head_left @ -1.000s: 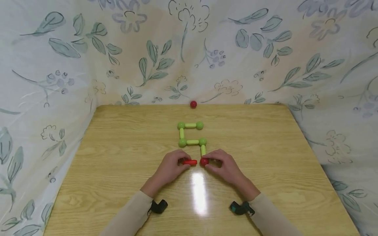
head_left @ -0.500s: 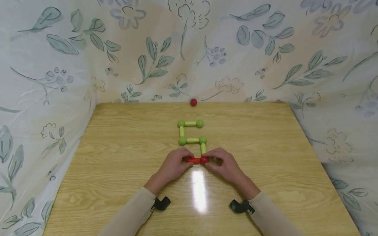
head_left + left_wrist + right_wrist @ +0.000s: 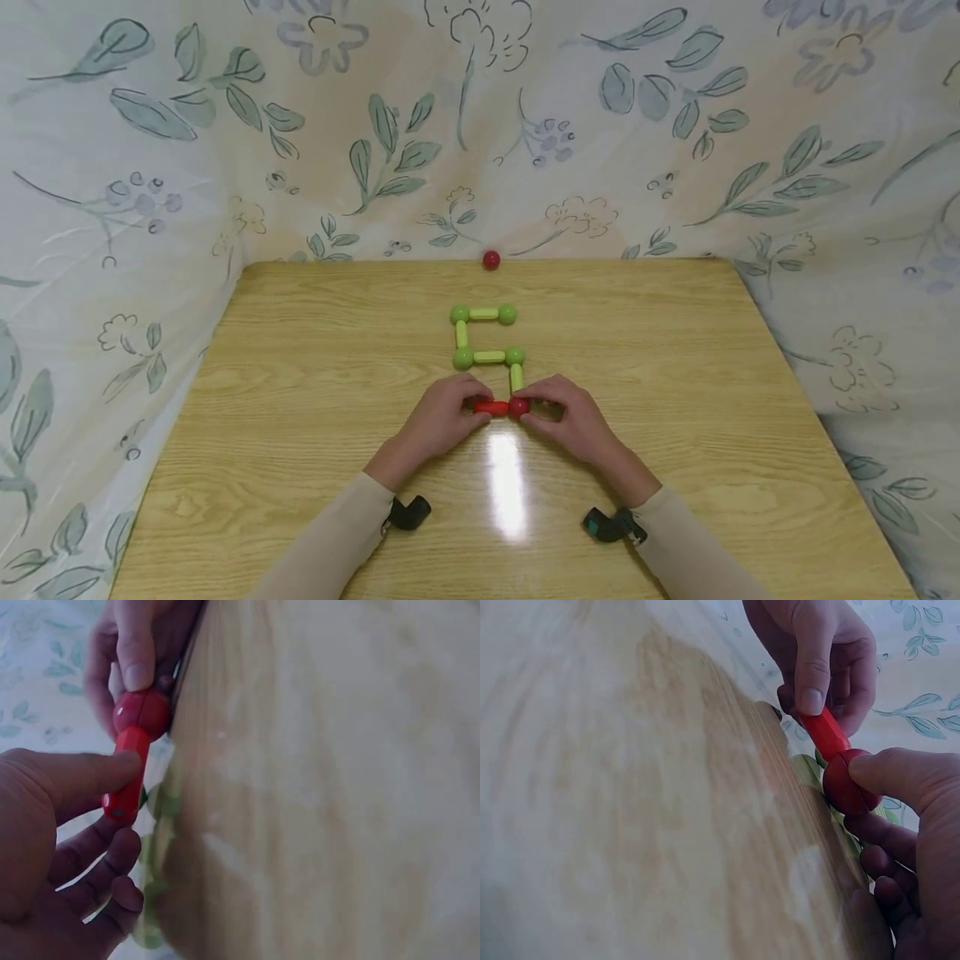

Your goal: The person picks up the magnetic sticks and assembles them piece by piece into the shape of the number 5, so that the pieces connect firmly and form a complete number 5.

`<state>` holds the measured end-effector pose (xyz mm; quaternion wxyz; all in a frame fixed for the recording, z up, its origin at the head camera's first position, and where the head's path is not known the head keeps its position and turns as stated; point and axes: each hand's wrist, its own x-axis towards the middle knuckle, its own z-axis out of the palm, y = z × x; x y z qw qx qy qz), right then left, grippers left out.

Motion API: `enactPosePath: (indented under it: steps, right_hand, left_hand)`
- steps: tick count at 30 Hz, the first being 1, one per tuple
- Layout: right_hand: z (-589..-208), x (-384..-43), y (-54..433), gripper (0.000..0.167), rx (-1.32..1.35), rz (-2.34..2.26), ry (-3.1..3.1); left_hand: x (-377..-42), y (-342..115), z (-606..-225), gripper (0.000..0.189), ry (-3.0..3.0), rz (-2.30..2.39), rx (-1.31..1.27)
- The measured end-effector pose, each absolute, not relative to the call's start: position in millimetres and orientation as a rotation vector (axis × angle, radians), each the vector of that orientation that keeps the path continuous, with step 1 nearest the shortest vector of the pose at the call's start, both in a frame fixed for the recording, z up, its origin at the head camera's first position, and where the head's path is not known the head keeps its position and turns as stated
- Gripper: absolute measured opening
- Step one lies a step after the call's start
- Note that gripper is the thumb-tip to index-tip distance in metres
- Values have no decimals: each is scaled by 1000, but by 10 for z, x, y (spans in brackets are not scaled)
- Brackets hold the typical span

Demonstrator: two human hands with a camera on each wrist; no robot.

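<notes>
My left hand (image 3: 442, 414) pinches a red stick (image 3: 129, 780) between thumb and fingers. The stick's right end touches a red ball (image 3: 850, 782), which my right hand (image 3: 573, 421) pinches with thumb and fingertips. Just behind the red ball lies the near end of a chain of green balls (image 3: 515, 356) and yellow-green sticks (image 3: 490, 357), bent in angular turns on the table. Whether the red ball touches the nearest yellow-green stick (image 3: 516, 377) is hard to tell, since my right fingers partly cover that spot.
A second red ball (image 3: 491, 260) sits at the far edge of the wooden table (image 3: 637, 333). Behind and beside the table hangs a floral cloth (image 3: 322, 150). Light reflects off the tabletop in front of the hands.
A second ago a gap separated the red stick from the red ball. My left hand has moved right, bringing them together. The right hand has kept its grip on the ball.
</notes>
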<state>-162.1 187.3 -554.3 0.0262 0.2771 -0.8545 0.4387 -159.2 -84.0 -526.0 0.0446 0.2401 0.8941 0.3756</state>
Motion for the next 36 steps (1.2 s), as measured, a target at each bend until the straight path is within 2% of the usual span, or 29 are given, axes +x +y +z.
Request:
enactPosePath:
  steps: [8, 16, 26, 36]
  right_hand:
    - [-5539, -1621, 1880, 36, 858, 1359, -2639]
    - [-5540, -1619, 1898, 35, 836, 1410, -2663]
    - [-5565, -1609, 1892, 36, 848, 1436, -2660]
    - [-5552, -1620, 1901, 36, 865, 1423, -2641]
  left_hand:
    - [-1809, -930, -5023, 24, 2763, 1108, 732]
    - [-2429, -1008, -4765, 22, 2823, 1194, 673]
    - [-3094, -882, -4706, 38, 2917, 976, 620]
    - [-3488, -668, -4726, 53, 2935, 657, 643]
